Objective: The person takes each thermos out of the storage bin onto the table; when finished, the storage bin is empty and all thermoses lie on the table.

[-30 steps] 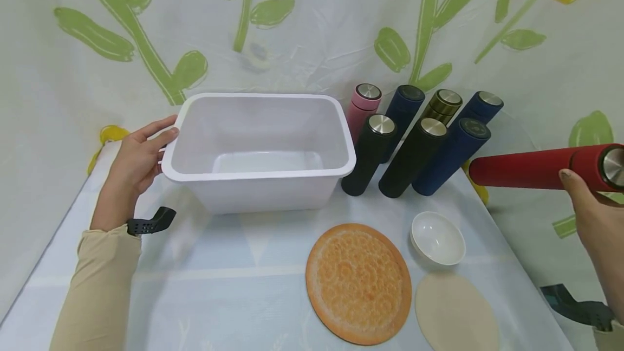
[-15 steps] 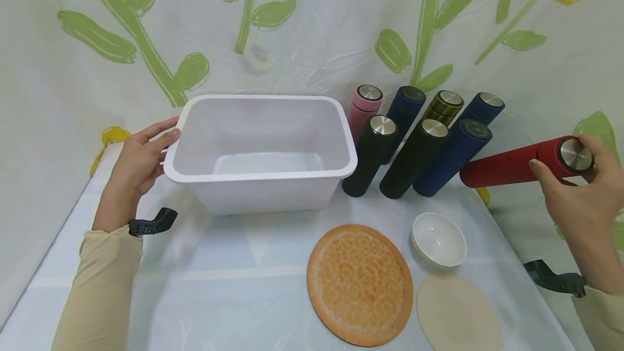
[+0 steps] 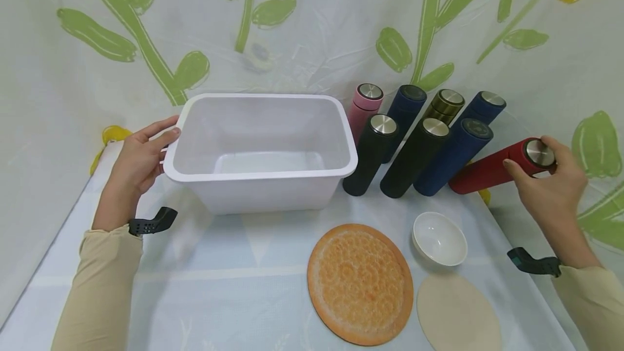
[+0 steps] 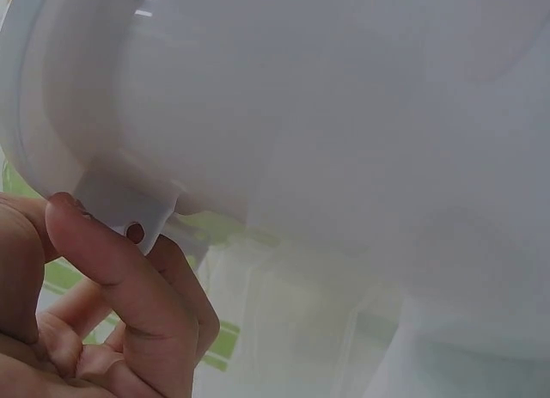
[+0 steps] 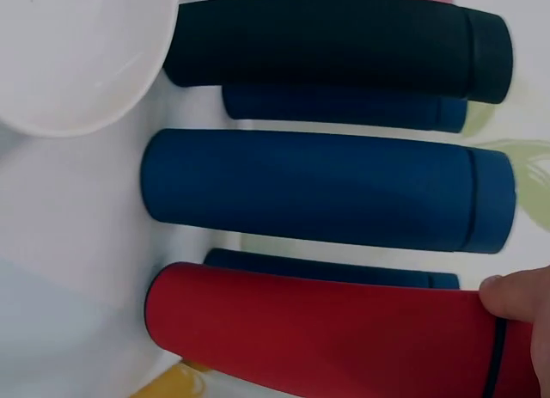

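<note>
In the head view my right hand (image 3: 553, 186) grips a red thermos (image 3: 489, 169) around its silver-topped lid end. The flask leans, its base down at the table's right edge, beside the row of other flasks. From the right wrist, the red thermos (image 5: 318, 329) lies alongside a blue flask (image 5: 326, 187), with my thumb (image 5: 516, 295) near the lid seam. On the other side my left hand (image 3: 138, 161) holds the left rim of a white plastic tub (image 3: 263, 177). Up close, the fingers (image 4: 129, 278) curl at a small holed tab (image 4: 125, 213) under that rim.
Several thermoses stand right of the tub, among them a pink one (image 3: 363, 110), a black one (image 3: 372, 156) and a blue one (image 3: 453, 158). In front are a white bowl (image 3: 439, 240), a round bread-patterned mat (image 3: 361, 286) and a beige disc (image 3: 458, 313). A patterned curtain (image 3: 312, 26) hangs behind.
The right hand has brought the red thermos leftward from beyond the table's right side, tilting it more upright and lowering its base beside the blue flask. My left hand stays on the tub.
</note>
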Demonstrator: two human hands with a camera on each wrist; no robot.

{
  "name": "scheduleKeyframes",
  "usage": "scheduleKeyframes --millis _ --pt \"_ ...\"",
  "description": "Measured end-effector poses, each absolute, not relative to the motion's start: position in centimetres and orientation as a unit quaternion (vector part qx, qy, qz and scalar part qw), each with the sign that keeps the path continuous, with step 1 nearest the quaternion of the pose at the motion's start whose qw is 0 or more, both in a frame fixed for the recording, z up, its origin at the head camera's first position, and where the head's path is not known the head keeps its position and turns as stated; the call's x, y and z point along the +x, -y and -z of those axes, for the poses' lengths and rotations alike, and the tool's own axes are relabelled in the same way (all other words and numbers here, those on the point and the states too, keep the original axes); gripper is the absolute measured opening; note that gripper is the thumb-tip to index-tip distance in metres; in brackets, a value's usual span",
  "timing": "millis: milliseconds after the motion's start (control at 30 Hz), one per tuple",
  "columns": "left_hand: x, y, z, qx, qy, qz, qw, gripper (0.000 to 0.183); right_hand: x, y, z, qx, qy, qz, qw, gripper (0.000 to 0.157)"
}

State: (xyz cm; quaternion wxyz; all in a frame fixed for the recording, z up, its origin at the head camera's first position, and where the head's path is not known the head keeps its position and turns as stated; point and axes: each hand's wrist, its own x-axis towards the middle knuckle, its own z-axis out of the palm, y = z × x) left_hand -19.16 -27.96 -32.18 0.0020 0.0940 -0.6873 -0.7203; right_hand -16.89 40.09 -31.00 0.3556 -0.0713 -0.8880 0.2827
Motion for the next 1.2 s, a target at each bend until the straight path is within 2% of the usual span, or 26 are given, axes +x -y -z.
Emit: scheduleKeyframes --millis 367,567,767,1033,1200 --pt "-19.0 28.3 32.3 0.093 0.677 0.730 -0.004 0.068 -17.9 -40.5 31.1 -0.073 0.902 -0.287 0.312 0.064" --pt "-18.6 28.7 32.4 0.097 0.673 0.733 -0.004 0.071 -19.5 -40.9 30.2 -0.066 0.920 -0.293 0.253 0.068" --pt "-18.5 28.8 32.4 0.093 0.662 0.744 0.001 0.069 -21.1 -41.2 29.5 -0.049 0.931 -0.283 0.224 0.070" --pt "-19.1 28.3 32.0 0.086 0.669 0.738 -0.005 0.068 -22.2 -41.4 29.1 -0.073 0.945 -0.266 0.174 0.073" --pt "-19.3 28.1 32.0 0.087 0.663 0.743 -0.010 0.069 -22.6 -41.8 29.1 -0.079 0.947 -0.266 0.163 0.073"
